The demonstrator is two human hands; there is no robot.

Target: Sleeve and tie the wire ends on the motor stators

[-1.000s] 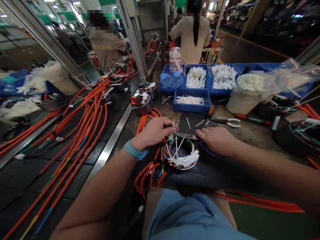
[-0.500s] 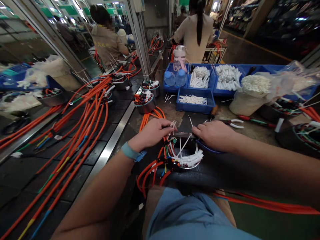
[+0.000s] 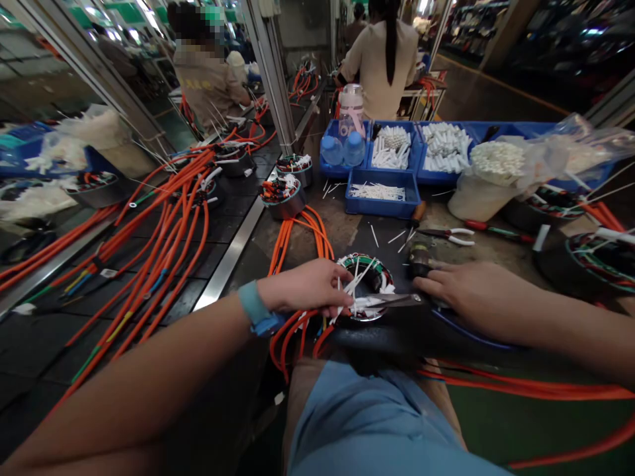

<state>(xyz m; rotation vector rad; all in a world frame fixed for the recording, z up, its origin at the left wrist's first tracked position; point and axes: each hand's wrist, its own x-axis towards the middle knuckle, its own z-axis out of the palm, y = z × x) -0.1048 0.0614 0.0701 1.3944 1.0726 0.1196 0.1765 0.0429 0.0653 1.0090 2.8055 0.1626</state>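
Note:
A round motor stator [image 3: 366, 266] with coloured windings, white sleeves and white cable ties sticking up lies on the bench in front of me. My left hand [image 3: 308, 287] rests on its left rim with fingers curled over the orange leads [image 3: 297, 330] and ties. My right hand [image 3: 469, 293] is closed on scissors [image 3: 394, 300] whose blades point left, over the white sleeves at the stator's near rim. A blue band is on my left wrist.
Blue bins [image 3: 381, 192] of white sleeves and ties line the back. Pliers [image 3: 449, 235] and a screwdriver lie behind the stator. More stators [image 3: 284, 193] and long orange cables [image 3: 163, 218] cover the conveyor at left. Two other people work at the back.
Both hands have come nearer to me, from the stator's far side to its near rim. The scissors now point left at the white sleeves. The stator's far rim is uncovered.

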